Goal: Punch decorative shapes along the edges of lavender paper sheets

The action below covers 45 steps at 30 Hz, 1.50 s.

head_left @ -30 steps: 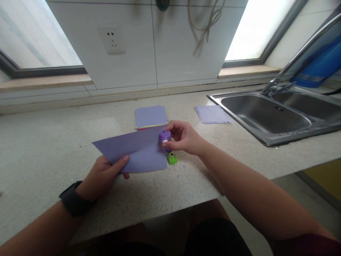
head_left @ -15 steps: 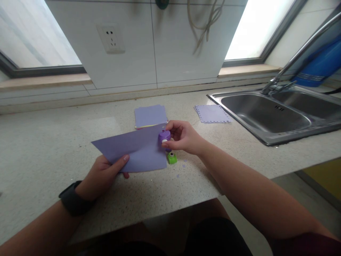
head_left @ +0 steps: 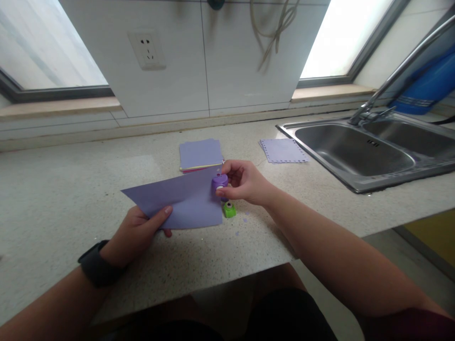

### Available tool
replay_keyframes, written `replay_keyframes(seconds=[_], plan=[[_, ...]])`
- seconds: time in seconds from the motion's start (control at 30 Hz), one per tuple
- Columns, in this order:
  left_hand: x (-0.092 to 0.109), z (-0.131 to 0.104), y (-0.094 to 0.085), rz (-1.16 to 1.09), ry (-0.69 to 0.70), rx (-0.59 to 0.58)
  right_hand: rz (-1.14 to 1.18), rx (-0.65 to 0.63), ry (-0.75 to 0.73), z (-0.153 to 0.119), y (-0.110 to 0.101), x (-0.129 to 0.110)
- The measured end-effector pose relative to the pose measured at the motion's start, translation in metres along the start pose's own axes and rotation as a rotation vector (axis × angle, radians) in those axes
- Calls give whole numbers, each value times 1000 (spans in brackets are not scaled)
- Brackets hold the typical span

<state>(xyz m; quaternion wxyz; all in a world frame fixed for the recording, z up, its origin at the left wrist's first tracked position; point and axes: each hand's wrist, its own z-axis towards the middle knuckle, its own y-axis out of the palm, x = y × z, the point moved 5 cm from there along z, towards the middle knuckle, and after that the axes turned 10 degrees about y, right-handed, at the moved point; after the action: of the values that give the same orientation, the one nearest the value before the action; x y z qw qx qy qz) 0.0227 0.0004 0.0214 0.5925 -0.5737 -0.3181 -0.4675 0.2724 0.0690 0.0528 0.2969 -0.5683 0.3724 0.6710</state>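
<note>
1. Your lilac sheet is held tilted over the counter, in front of you, its near edge close to your left hand.
2. At the sheet's right edge sits the purple punch, with a white part facing you; a few small marks show on the sheet just beyond it. You cannot tell from here how deep the paper sits in the punch.
3. Your left hand grips the sheet at its near left part, thumb on top and the other fingers underneath, mostly hidden.
4. Your right hand has the purple punch pinched, thumb by the white part and forefinger at the far side.
5. Just below the purple punch stands a green punch on the counter, with small paper scraps near it.
6. Beyond your sheet lies a paper stack, lilac on top with yellow and pink edges beneath.
7. To its right, well apart, lie sheets with punched borders, near the steel sink.
</note>
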Motion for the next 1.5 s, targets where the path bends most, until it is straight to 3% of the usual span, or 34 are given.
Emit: replay_keyframes(seconds=[0.6,0.77,0.87,1.03,1.33,1.5], plan=[[3,-1,1,-1,15,-32,-26,-4,-8,-2,2,-2],[2,-1,1,-21,9,6,-59,-1,-43,-4,3,-5],[5,0,-1,41,59,23,-107,-3,-109,-7,4,-9],[20,1,-4,143,226,-51,-246,-10,-283,-18,11,-18],[26,0,-2,23,402,-89,-663,-53,-645,-44,36,-49],[28,-2,-4,-27,459,-155,-735,-70,-718,-53,47,-56]])
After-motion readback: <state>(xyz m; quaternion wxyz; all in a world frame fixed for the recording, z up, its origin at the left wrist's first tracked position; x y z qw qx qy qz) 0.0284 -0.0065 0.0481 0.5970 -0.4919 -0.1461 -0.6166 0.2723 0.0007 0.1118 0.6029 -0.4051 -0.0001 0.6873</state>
